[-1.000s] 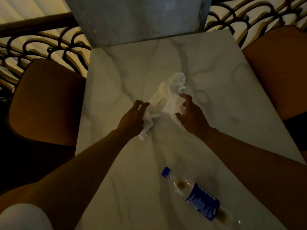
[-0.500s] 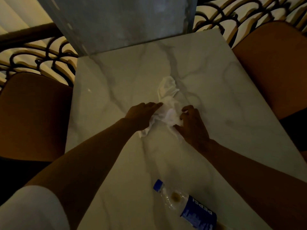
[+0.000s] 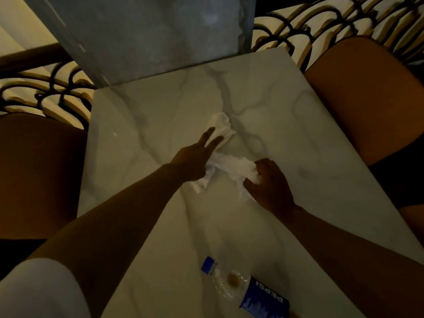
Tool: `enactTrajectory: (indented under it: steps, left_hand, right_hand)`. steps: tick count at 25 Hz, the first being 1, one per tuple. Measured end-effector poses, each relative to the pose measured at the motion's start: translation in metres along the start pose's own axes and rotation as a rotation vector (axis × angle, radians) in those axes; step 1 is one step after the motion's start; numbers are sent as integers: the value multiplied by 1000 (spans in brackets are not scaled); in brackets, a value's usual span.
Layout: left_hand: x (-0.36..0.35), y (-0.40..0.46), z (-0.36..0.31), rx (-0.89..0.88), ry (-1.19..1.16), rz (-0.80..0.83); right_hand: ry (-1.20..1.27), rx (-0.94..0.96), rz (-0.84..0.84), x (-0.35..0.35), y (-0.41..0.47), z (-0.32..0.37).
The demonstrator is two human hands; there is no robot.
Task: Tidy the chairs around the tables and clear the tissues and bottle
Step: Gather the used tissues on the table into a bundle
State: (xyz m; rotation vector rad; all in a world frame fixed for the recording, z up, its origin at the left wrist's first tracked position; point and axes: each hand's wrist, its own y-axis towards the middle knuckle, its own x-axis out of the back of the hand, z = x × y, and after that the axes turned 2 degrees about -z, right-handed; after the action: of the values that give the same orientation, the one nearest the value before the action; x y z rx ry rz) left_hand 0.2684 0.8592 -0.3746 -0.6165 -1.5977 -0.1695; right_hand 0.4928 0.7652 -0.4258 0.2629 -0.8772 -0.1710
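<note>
Gathering tissues [image 3: 226, 165] mid-table [image 3: 146, 106]: right hand [image 3: 267, 183] now clamped on a wad; left hand [image 3: 195, 160] has opened, fingers spread toward the far tissue. Bottle [image 3: 246, 289] lies untouched at near edge.

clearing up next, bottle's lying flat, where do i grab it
Take the bottle around its clear neck section just below the blue cap, coming straight down from above. It lies on its side on the table, cap pointing up-left, nothing crowding it.
</note>
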Motion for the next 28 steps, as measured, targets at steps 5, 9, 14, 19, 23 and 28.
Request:
enactTrajectory:
  steps: [5, 9, 14, 19, 23, 28]
  left_hand:
    - [12, 47, 4, 36, 115, 137]
    - [1, 37, 1, 98, 30, -23]
    - [-14, -20, -18, 315, -94, -144]
    - [-13, -75, -36, 347, -313, -134]
    - [8, -111, -63, 416, -430, -255]
    - [50, -166, -105, 435, -466, -446]
  right_hand:
    - [-35, 4, -12, -8, -11, -14]
    - [62, -221, -98, -6, -7, -16]
    - [133, -174, -69, 8, -6, -5]
    - [87, -347, 93, 40, -18, 26]
    - [85, -325, 126, 70, -32, 49]
    - [176, -357, 198, 113, -56, 82]
